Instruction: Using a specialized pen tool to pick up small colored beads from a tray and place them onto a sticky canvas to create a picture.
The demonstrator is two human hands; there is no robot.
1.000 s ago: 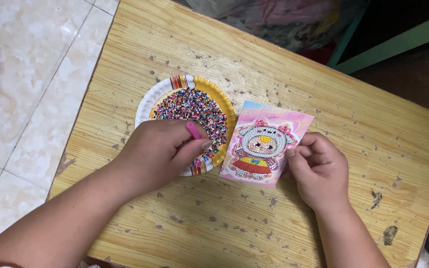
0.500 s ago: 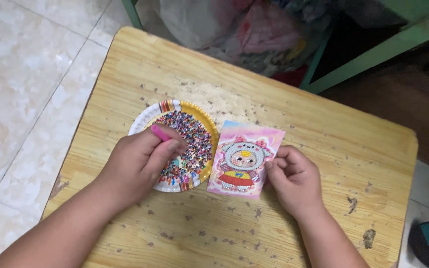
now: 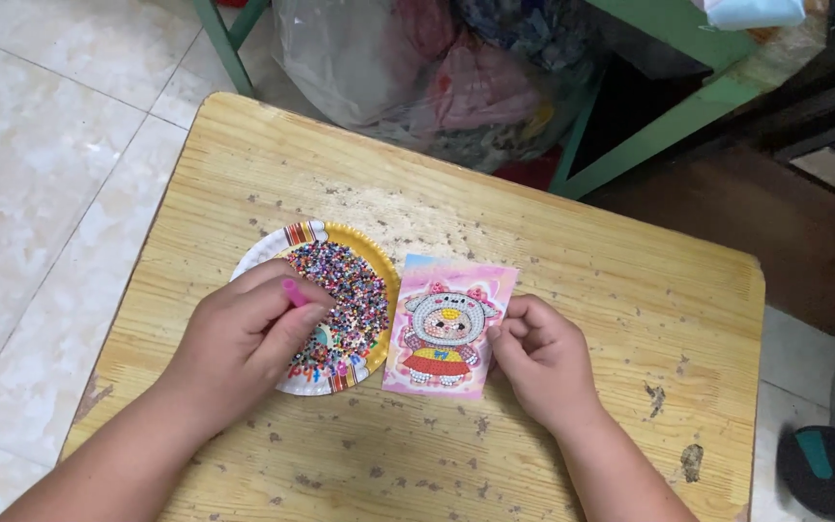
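Note:
A paper plate [image 3: 294,235] full of small multicoloured beads [image 3: 352,290] sits on a light wooden table [image 3: 591,280]. My left hand [image 3: 244,338] rests over the plate, fingers closed around a pink pen-like stick [image 3: 293,293] whose end pokes out above the knuckles. Right of the plate lies a pink picture card [image 3: 448,325] with a cartoon figure made of tiny dots. My right hand [image 3: 543,358] pinches the card's right edge and holds it flat on the table.
Clear plastic bags [image 3: 417,68] stuffed with coloured items lie on the floor behind the table, beside green frame legs [image 3: 659,126]. Pale floor tiles [image 3: 41,174] spread to the left. A dark shoe [image 3: 823,464] sits at the lower right.
The camera view has shifted, so table and hands sit lower in the frame. My left hand has stayed over the plate with the pink stick, shifting slightly. My right hand keeps its hold on the card.

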